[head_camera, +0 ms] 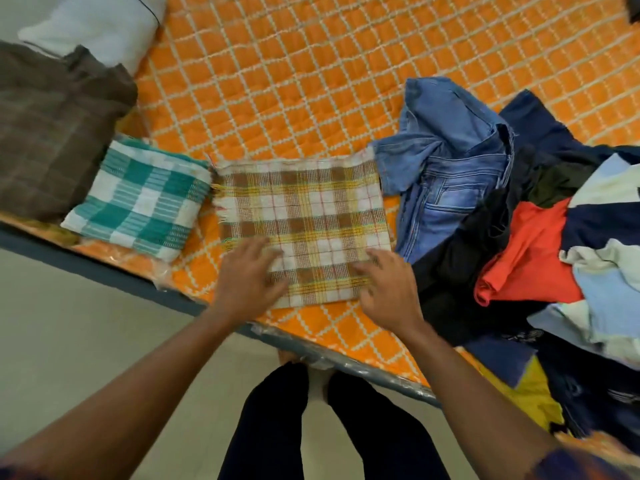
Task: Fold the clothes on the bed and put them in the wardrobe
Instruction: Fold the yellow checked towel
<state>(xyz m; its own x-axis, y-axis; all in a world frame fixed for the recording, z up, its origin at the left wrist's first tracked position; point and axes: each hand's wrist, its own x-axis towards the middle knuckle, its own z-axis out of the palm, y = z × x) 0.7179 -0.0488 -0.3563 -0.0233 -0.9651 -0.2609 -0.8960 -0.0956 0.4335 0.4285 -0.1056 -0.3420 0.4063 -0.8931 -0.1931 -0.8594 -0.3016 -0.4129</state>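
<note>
A folded brown, yellow and white checked cloth (pixel 304 216) lies flat near the front edge of the bed (pixel 311 81). My left hand (pixel 247 278) rests on its near left corner with fingers spread. My right hand (pixel 388 285) presses on its near right corner, fingers straight. To the left sits a folded teal and white checked cloth (pixel 142 199), and beyond that a folded brown checked garment (pixel 52 133). On the right lies an unfolded heap: blue jeans (pixel 446 168), a red garment (pixel 530 251), black, navy and pale blue clothes (pixel 602 289).
The bed has an orange quilt with a white lattice pattern, open at the back. A white pillow (pixel 104 22) lies at the far left corner. The bed's grey frame edge (pixel 114 271) runs diagonally in front of me, with pale floor (pixel 86 341) below.
</note>
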